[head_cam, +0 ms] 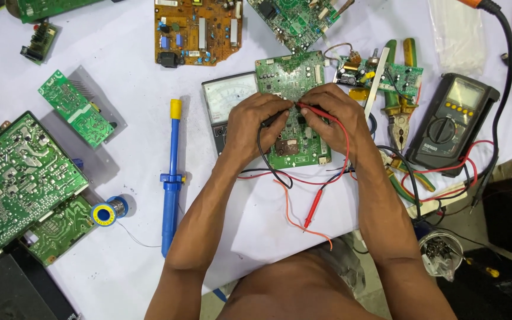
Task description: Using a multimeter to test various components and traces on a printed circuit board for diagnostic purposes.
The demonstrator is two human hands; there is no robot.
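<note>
Head view: two hands probing a green circuit board at the middle of a white work table.

Under both hands lies the green rectangular circuit board [291, 112], flat on the white table covering [120, 47], partly over a grey analogue meter [227, 98]. Left hand [256, 127] curls its fingers together, pinching a black probe [272, 120] against the board; right hand [333, 115] pinches a thin red probe [318, 111], fingers pressed close. Red and black leads [303, 178] loop across the cloth toward a black digital multimeter [454, 121] on the right. Beside the board lie green-handled pliers [399, 112]; left of it, a blue desoldering pump [172, 178], a solder spool [105, 213] and more green boards [19, 184]. An orange-brown board [197, 29] rests at the top. Dark floor shows past the table's right edge.
</note>
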